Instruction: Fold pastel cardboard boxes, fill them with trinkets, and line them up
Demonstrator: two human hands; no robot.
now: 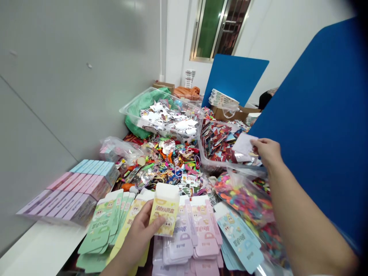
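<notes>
Your left hand (146, 222), fingers closed round its sides, holds a yellow box (165, 211) at the near centre, standing with its long axis near to far, open flap pointing far. Your right hand (266, 149) pinches a pale packet (244, 147) over the right clear bin (214, 163). Flat cartons (202, 230) fan out nearby; a blue panel (322, 126) walls the right.

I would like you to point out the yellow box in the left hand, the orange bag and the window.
Yellow box (168, 210): head view, its printed front.
Orange bag (186, 92): head view, its crumpled upper side.
Window (210, 28): head view, its green pane.
</notes>
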